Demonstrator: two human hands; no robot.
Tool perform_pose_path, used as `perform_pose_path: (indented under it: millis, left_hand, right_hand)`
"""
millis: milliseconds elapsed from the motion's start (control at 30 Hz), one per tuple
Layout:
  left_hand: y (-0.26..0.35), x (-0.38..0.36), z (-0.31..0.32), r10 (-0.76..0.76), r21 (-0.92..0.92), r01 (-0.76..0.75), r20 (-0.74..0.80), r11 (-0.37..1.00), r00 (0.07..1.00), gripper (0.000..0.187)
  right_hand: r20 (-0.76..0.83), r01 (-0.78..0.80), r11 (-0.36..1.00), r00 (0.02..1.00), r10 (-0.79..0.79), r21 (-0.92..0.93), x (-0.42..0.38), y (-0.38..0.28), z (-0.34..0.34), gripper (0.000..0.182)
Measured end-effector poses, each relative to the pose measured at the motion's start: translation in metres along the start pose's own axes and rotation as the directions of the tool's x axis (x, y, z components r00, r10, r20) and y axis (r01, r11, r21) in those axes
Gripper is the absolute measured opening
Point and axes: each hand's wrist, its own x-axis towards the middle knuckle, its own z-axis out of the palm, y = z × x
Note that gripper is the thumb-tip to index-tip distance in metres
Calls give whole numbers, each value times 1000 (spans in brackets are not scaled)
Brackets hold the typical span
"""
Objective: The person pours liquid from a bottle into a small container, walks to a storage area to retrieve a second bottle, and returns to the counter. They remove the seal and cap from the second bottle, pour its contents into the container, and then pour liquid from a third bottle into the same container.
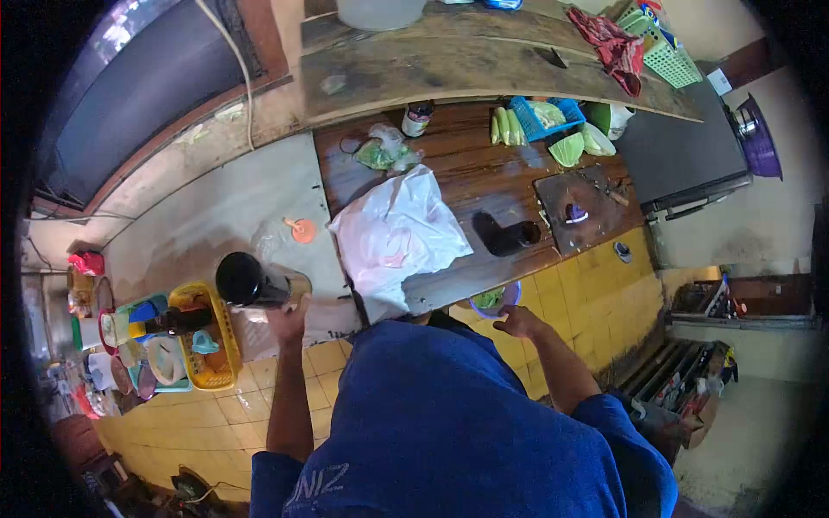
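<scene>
At the left, my left hand (pixel 289 319) is against the lower side of a dark cylindrical container (pixel 250 281) by the counter's front edge; its fingers look curled round it, though partly hidden. On the other side, my right hand (pixel 522 323) pinches the rim of a purple bowl (pixel 509 298) at the front edge of the counter. Chopped greens (pixel 490 299) lie in that bowl. Between the hands, a white plastic bag (pixel 401 233) lies on the counter. A dark cup-like vessel (pixel 522 234) stands to its right.
A cutting board (pixel 587 207) carries something purple and a knife. Behind it are a blue basket (pixel 542 116), pale long vegetables (pixel 507 127) and cabbage pieces (pixel 567 150). Bagged greens (pixel 380 154) and a bottle (pixel 417 119) stand farther back. A yellow basket (pixel 226 345) holds dishes at left.
</scene>
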Motion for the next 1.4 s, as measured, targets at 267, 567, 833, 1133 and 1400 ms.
perform_pose_path:
  millis: [267,567,833,1133,1400]
  left_hand:
    - [18,-29,39,55,244,52,-411,968,910,82]
    - [44,-48,94,-166,31,253,-678,967,716,90]
    - [25,-128,113,-118,141,278,-662,950,740,74]
    - [22,-214,120,-179,245,475,-708,845,683,63]
    - [7,-275,123,-431,33,579,-633,815,643,51]
  right_hand:
    - [-293,326,932,917,-270,162,72,131,-66,32]
    - [-232,265,920,952,-201,288,65,142,-154,26]
    - [-720,648,760,553,-420,54,128,105,-192,17]
    - [-524,710,675,659,-540,198,169,-55,-297,20]
    - [-361,667,745,700,-617,20,185,25,-272,17]
